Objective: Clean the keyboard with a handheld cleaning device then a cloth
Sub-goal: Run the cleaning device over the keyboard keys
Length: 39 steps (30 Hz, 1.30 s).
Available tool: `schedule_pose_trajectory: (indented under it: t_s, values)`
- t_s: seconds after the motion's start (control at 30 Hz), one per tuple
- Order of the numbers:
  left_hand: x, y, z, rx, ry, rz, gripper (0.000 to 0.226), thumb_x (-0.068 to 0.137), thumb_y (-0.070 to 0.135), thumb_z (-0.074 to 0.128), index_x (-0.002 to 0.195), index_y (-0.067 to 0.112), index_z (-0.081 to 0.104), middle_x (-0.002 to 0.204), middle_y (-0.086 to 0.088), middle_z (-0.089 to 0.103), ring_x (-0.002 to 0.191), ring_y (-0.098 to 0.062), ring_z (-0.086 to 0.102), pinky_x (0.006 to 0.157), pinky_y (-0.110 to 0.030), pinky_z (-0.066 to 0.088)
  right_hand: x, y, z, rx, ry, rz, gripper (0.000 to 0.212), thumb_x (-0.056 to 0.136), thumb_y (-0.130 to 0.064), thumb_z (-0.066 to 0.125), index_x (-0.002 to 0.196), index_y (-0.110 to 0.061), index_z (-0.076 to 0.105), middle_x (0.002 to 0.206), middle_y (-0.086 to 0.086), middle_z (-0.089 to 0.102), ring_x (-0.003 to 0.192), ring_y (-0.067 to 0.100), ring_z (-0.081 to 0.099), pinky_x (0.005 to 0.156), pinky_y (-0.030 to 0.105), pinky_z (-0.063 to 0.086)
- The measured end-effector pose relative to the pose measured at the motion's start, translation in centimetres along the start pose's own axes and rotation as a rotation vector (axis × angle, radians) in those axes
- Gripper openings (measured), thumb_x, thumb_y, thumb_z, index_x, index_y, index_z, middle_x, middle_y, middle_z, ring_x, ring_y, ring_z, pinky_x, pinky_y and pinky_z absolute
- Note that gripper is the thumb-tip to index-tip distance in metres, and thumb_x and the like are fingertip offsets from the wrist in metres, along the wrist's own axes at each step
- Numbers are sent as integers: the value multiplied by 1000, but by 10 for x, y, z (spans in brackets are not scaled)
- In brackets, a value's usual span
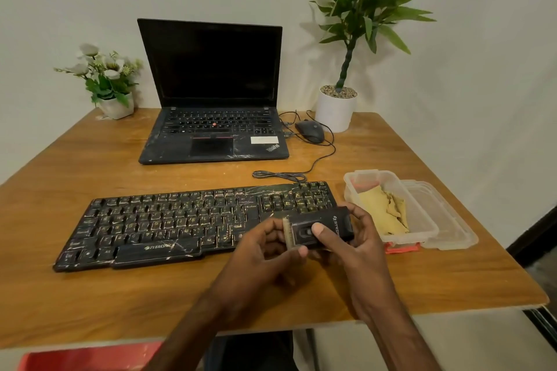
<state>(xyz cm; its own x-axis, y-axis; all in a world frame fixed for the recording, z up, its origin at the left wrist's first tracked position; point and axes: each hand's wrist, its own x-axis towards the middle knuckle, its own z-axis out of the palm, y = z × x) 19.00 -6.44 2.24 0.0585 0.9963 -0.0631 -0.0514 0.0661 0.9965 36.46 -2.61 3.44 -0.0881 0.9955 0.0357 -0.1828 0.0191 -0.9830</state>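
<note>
1. Two hands grip a black cleaning device (319, 227) over the keyboard's (193, 223) right end: right hand (358, 238) wrapped around its body, thumb on the switch; left hand (271, 245) pinching the brush end.
2. First step, seemingly: switching on; sweeping the keys comes next.
3. Cloth (382, 214) waits in a tub (428, 230) on the wooden surface (120, 295), laptop (211, 90) behind.

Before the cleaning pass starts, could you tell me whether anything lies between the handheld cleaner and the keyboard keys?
Nothing visible does. Both hands, left hand and right hand, hold the handheld cleaner just above the right end of the keyboard, whose keys are uncovered. The cloth sits in its plastic container, off to the right.
</note>
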Motion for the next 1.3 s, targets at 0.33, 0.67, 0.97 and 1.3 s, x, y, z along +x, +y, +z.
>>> schedule_pose_trajectory:
  t_s: [0.33,0.67,0.97,1.3]
  values:
    - [0,-5,19,180,118,80,40,80,30,78,113,18,59,103,1,76,95,-11,72,84,-34,60,-5,14,14,201,-67,-9,68,78,-13,72,132,-46,48,122,10,67,113,28,65,95,50,53]
    - [16,35,-49,755,156,267,73,84,79,37,141,34,38,124,16,57,105,0,60,93,-36,54,0,12,10,284,-19,-24,64,89,-4,63,135,-47,48,126,6,65,110,29,67,79,57,58]
    - [98,37,-37,1543,-155,118,102,87,81,32,160,16,1,169,-10,2,155,-26,2,124,-57,-1,-4,13,11,300,-19,-48,69,81,-1,67,136,-39,51,123,10,67,110,32,67,75,50,59]
    - [100,28,-47,1381,-211,54,111,86,73,52,160,17,-9,168,-10,14,154,-27,15,119,-67,-6,-5,12,11,331,-44,-33,76,74,8,69,135,-34,52,121,5,68,107,34,68,70,50,60]
